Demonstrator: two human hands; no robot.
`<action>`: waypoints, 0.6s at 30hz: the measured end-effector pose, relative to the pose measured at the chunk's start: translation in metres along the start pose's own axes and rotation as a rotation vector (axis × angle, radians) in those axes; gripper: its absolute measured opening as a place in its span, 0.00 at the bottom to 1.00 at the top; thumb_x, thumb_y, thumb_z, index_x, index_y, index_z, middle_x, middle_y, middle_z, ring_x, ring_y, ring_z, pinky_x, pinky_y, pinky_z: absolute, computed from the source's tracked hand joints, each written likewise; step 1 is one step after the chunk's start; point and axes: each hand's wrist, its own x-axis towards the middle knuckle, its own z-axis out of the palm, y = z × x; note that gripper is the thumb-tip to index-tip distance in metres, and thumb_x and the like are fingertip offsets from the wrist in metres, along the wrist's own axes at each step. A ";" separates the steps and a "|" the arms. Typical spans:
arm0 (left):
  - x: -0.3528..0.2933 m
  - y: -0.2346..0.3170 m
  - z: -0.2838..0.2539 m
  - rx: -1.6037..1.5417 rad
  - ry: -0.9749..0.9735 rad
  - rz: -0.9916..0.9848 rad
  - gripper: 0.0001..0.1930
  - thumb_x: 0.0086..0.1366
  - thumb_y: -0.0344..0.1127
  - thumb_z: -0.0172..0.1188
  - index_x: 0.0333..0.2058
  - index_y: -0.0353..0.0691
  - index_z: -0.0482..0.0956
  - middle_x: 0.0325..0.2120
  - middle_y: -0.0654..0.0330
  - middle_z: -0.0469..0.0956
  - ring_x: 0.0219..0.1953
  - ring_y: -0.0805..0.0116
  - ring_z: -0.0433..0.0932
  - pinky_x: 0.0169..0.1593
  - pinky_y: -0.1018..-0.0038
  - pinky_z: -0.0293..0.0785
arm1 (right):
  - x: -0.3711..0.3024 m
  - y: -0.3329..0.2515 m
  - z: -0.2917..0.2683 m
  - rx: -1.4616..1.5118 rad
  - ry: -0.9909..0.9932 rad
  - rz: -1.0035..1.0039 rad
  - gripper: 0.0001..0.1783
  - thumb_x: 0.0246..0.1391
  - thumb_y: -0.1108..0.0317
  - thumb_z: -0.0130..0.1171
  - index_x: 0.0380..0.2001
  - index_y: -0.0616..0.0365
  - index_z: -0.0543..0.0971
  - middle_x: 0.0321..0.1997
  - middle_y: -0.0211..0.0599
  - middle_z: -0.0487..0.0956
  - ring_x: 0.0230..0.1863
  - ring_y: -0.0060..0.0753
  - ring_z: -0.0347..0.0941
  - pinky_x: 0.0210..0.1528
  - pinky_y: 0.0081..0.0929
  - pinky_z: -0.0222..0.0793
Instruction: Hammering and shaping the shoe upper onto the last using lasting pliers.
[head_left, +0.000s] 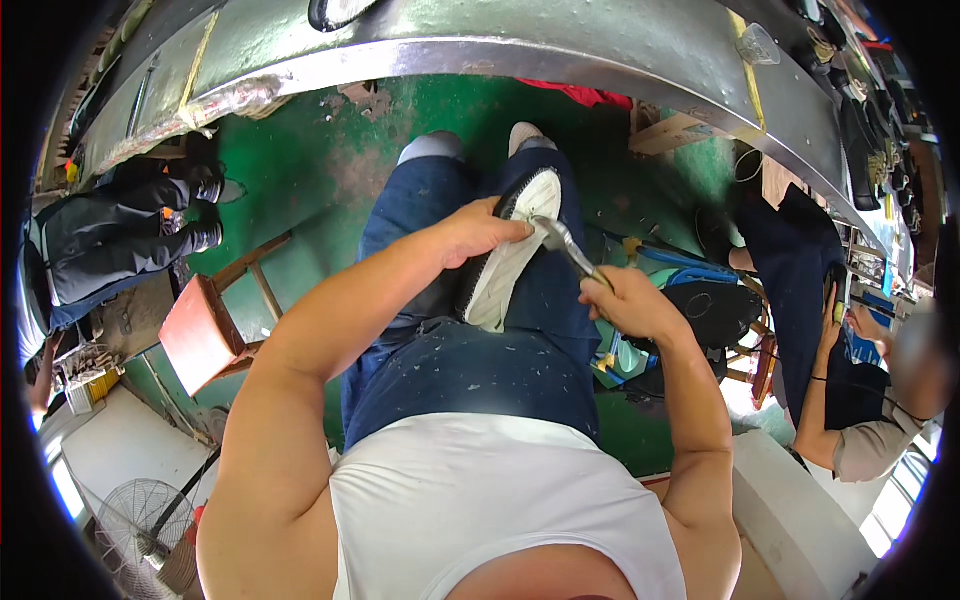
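Note:
Across my thighs lies a dark shoe [490,270], its pale sole [517,248] turned up. My left hand [482,232] is closed around the shoe's left edge, the thumb pressing on the sole. My right hand [632,302] is closed on the handle of a small hand tool with a curved silver metal head [558,238]. The head rests on or just over the sole, near my left thumb; whether it touches I cannot tell. The frame does not show clearly if the tool is a hammer or pincers. The shoe's upper is mostly hidden underneath.
A metal-topped workbench [480,55] curves across in front of my knees. On the left stand a reddish stool [205,335] and a wire fan [145,525]. Dark shoe parts and blue pieces [670,270] lie on my right. A co-worker [870,400] sits at the right; another person's legs [130,235] show at the left.

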 end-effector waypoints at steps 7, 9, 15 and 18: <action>0.005 -0.004 -0.004 -0.073 -0.082 -0.025 0.23 0.62 0.39 0.69 0.55 0.38 0.78 0.48 0.58 0.82 0.49 0.68 0.79 0.54 0.66 0.73 | -0.006 0.004 0.038 -0.365 0.082 -0.388 0.18 0.64 0.54 0.54 0.43 0.60 0.75 0.41 0.55 0.81 0.42 0.62 0.77 0.42 0.50 0.72; 0.007 -0.008 -0.005 -0.070 -0.055 0.016 0.22 0.63 0.39 0.68 0.53 0.38 0.79 0.48 0.56 0.82 0.49 0.67 0.79 0.55 0.66 0.73 | -0.006 -0.001 0.039 -0.520 0.095 -0.307 0.18 0.65 0.54 0.54 0.43 0.61 0.75 0.41 0.55 0.81 0.42 0.62 0.77 0.43 0.51 0.71; -0.009 -0.022 0.014 0.193 0.103 0.211 0.34 0.68 0.40 0.63 0.67 0.34 0.60 0.57 0.52 0.73 0.58 0.65 0.72 0.63 0.69 0.67 | -0.007 0.040 0.063 -0.061 -0.003 -0.121 0.21 0.68 0.54 0.47 0.35 0.62 0.78 0.32 0.50 0.82 0.37 0.58 0.79 0.42 0.46 0.72; -0.032 -0.067 -0.002 0.141 -0.110 0.309 0.41 0.74 0.41 0.53 0.74 0.44 0.36 0.71 0.50 0.52 0.70 0.65 0.54 0.71 0.72 0.51 | 0.000 0.045 0.060 0.006 -0.012 -0.109 0.25 0.69 0.53 0.45 0.30 0.64 0.79 0.26 0.45 0.81 0.31 0.46 0.80 0.39 0.39 0.73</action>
